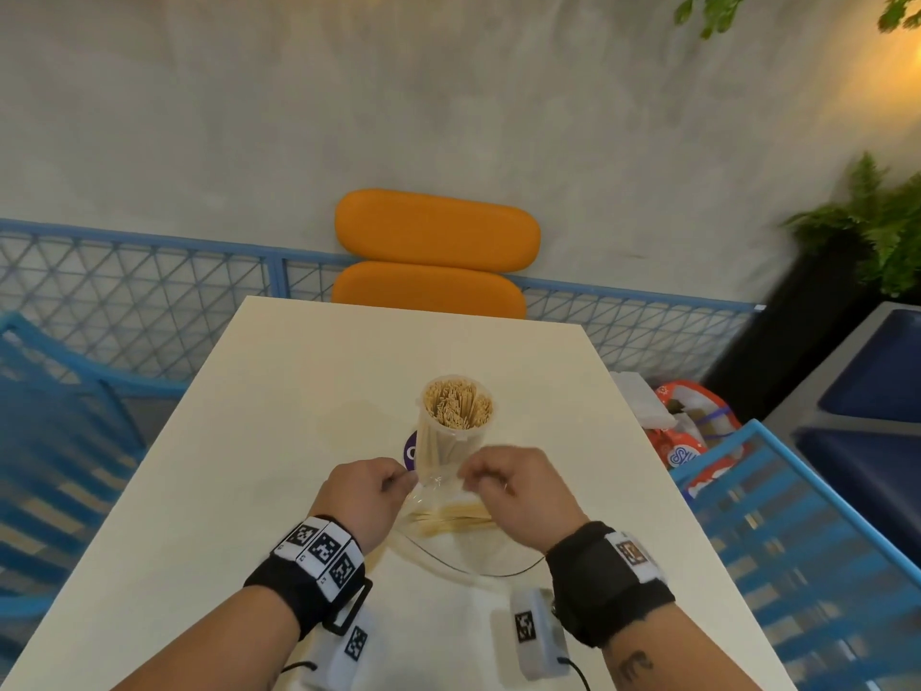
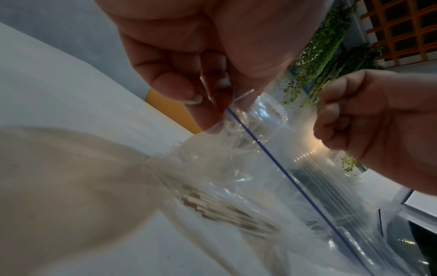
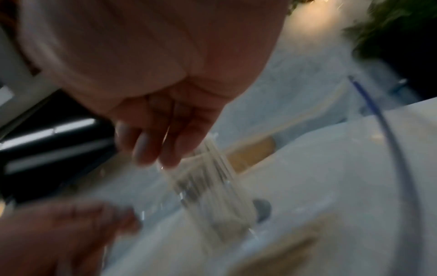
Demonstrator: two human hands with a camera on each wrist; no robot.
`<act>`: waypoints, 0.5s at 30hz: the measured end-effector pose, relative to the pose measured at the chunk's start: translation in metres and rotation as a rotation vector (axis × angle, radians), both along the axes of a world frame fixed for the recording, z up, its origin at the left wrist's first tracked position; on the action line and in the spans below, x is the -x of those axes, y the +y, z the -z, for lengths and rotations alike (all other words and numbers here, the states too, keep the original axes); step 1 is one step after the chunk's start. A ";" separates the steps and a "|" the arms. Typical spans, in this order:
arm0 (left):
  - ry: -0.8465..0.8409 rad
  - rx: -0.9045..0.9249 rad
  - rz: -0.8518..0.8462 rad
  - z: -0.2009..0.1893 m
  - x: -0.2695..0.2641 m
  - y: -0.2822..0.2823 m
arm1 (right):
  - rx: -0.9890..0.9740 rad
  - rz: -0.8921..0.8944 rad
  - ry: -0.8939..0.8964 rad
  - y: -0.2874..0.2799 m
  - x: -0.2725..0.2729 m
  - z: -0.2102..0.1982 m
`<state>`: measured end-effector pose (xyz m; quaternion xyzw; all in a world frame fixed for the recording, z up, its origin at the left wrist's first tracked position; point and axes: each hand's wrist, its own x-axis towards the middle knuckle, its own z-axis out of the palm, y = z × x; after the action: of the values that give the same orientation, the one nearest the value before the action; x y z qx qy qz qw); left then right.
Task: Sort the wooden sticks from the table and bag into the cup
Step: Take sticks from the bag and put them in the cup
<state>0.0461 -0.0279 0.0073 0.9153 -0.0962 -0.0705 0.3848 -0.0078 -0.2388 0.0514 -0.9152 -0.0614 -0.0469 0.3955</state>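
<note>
Clear plastic, a zip bag point(image 1: 451, 521) with a blue seal line, lies on the white table point(image 1: 279, 391) between the two hands, a small bundle of wooden sticks point(image 1: 456, 520) resting inside it. The left hand point(image 1: 366, 493) pinches the bag's upper edge between curled fingers point(image 2: 175, 82) and thumb; the right hand point(image 1: 516, 486) is curled at the opposite side of the opening, and whether it actually grips the plastic I cannot tell. Just beyond the hands stands the clear cup point(image 1: 456, 421), upright and packed with sticks, over a purple round mark on the tabletop. An orange chair point(image 1: 433, 251) faces the far edge of the table, with blue mesh railing point(image 1: 139, 291), a grey wall and green plants point(image 1: 877, 226) behind. The right wrist view is badly blurred, showing little beyond fingers point(image 3: 151, 145) above pale sticks.
</note>
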 end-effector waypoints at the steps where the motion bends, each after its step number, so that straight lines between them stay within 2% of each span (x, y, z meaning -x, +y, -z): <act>1: -0.002 0.000 -0.001 0.001 0.001 0.000 | 0.118 -0.073 0.119 0.003 0.002 0.006; 3: -0.010 -0.010 0.011 0.001 0.002 0.000 | 0.393 -0.137 0.275 0.008 0.000 0.026; 6: -0.009 -0.027 0.031 0.001 0.004 -0.001 | 0.587 -0.079 0.422 0.013 -0.012 0.057; 12: -0.015 -0.049 0.033 0.000 0.005 0.000 | 0.847 0.011 0.350 0.018 -0.021 0.080; 15: -0.023 -0.042 0.030 -0.001 0.005 0.001 | 0.913 0.012 0.316 0.019 -0.018 0.081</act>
<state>0.0415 -0.0265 0.0084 0.9224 -0.1125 -0.0678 0.3633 0.0103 -0.2193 -0.0295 -0.9915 -0.0096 0.1223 -0.0425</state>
